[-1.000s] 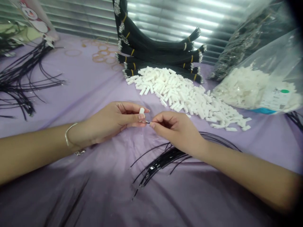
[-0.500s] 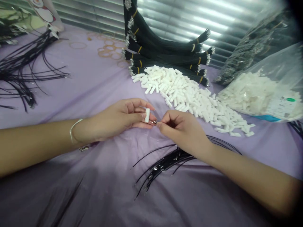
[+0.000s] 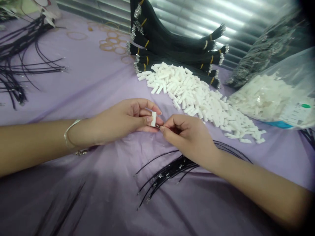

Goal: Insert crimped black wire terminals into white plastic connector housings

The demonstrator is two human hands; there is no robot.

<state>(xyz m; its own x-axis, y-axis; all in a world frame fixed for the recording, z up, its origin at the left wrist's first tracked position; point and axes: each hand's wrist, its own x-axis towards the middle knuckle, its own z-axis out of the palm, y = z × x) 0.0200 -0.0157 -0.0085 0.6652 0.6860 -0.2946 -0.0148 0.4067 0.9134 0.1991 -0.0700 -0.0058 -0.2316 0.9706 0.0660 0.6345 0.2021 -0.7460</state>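
Note:
Between thumb and fingers, my left hand (image 3: 134,116) holds a small white plastic connector housing (image 3: 154,118) upright. My right hand (image 3: 188,132) pinches the metal-tipped end of a black wire (image 3: 157,126) at the housing's lower right edge. Whether the tip sits inside the housing or only touches it, I cannot tell. Most of that wire is hidden by the right hand. Beneath my right wrist lies a loose bunch of black wires (image 3: 169,168) with metal ends. Beyond both hands spreads a heap of white connector housings (image 3: 194,93).
Bundles of black wires (image 3: 177,49) tied with yellow bands are stacked at the back. A clear bag of white housings (image 3: 268,95) stands at right, before a bag of dark wires (image 3: 265,46). Finished-looking wire bunches (image 3: 22,42) lie left, near rubber bands (image 3: 112,44) on the purple cloth (image 3: 81,73).
My right hand has moved slightly left, bringing the wire tip closer to the white housing. The camera view has shifted a little. Both hands keep their grips.

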